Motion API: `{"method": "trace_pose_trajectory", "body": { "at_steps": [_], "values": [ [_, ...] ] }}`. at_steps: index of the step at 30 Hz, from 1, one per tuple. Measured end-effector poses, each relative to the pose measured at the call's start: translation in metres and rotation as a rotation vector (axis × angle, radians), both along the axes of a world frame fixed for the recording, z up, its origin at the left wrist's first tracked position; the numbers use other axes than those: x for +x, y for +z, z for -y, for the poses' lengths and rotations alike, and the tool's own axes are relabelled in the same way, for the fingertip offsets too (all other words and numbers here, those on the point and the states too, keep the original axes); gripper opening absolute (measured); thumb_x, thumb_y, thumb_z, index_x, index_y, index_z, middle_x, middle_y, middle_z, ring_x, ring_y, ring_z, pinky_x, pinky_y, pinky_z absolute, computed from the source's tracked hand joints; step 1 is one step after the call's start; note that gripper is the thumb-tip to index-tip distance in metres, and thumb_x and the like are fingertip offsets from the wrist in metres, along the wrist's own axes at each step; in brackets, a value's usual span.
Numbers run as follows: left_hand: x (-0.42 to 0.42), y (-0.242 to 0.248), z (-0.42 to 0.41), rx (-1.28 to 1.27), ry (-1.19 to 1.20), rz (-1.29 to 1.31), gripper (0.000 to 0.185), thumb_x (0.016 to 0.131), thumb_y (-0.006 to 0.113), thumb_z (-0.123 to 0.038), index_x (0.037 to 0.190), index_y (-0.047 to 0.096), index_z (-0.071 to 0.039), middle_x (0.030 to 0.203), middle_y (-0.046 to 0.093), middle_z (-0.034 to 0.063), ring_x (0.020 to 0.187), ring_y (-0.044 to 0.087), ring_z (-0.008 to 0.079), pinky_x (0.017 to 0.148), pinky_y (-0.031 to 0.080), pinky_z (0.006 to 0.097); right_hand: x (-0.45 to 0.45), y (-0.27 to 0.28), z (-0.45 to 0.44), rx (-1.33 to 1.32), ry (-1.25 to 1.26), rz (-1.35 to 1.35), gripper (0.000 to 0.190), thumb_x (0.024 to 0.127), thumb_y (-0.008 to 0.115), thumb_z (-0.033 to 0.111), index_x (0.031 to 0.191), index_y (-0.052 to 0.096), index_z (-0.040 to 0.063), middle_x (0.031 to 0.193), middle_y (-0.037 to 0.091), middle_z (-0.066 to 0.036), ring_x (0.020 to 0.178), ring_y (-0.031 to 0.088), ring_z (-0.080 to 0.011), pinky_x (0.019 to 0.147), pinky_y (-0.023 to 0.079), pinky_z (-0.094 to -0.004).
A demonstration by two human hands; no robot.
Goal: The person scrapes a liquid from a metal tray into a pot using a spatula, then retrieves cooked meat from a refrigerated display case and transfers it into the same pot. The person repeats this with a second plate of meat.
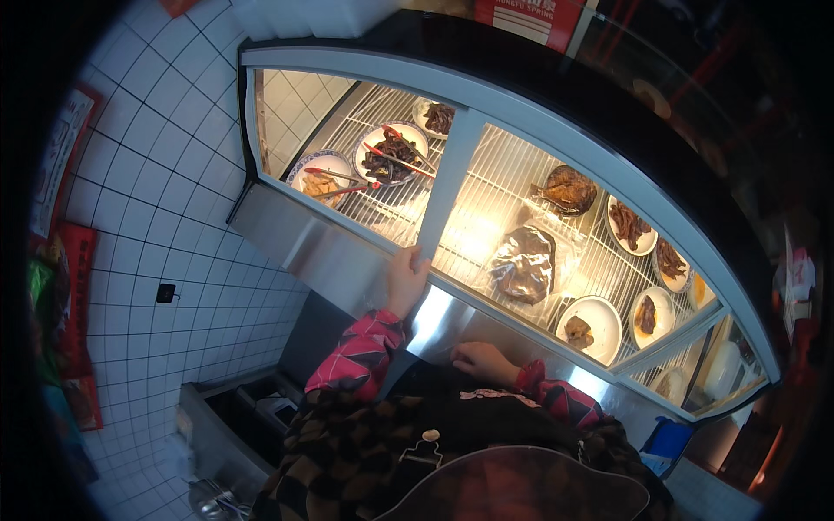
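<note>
My left hand (408,282) is at the lower end of the upright door frame (448,176) of a lit glass display case, its fingers hooked at the frame's edge. My right hand (485,362) rests in front of my body, below the steel ledge (326,232), with curled fingers and nothing visible in it. Behind the glass, a clear plastic bag of dark food (525,264) lies on the wire rack (485,189). A browned piece of meat (568,189) sits beyond it. A white plate (606,329) near the case's front edge holds a brown piece of food.
At left in the case, patterned bowls (360,146) hold food, with red-tipped tongs (397,159) across them. More plates of dark meat (629,225) stand at right. White tiles (130,195) cover the left wall. An open metal container (225,417) stands at lower left.
</note>
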State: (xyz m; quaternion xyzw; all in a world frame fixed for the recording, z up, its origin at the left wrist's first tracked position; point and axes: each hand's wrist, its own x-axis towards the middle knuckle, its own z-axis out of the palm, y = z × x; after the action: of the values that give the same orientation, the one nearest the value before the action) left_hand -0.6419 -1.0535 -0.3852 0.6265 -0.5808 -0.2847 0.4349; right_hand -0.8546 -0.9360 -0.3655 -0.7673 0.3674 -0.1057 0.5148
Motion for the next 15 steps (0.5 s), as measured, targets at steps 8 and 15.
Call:
{"method": "trace_pose_trajectory", "body": {
  "at_steps": [8,15],
  "values": [
    [-0.067,0.006,-0.036,0.095,-0.277,-0.149,0.031,0.079,0.064,-0.011,0.108,0.057,-0.004,0.093,0.057,0.0109,0.077,0.058,0.0224,0.066,0.049,0.0313,-0.003,0.043,0.016,-0.048,-0.245,0.154,0.013,0.083,0.06,0.016,0.092,0.06,0.007,0.08,0.062,-0.012,0.075,0.06,-0.0262,0.069,0.048,-0.0343],
    [-0.162,-0.018,-0.07,0.233,-1.0,-0.03,0.038,0.083,0.058,-0.016,0.119,0.05,-0.004,0.106,0.058,0.0151,0.096,0.058,0.0281,0.079,0.047,0.0338,-0.026,0.063,0.059,0.019,-0.996,0.556,0.013,0.088,0.055,0.005,0.101,0.058,0.003,0.083,0.059,-0.003,0.07,0.054,-0.0092,0.063,0.045,-0.0222]
  ]
}}
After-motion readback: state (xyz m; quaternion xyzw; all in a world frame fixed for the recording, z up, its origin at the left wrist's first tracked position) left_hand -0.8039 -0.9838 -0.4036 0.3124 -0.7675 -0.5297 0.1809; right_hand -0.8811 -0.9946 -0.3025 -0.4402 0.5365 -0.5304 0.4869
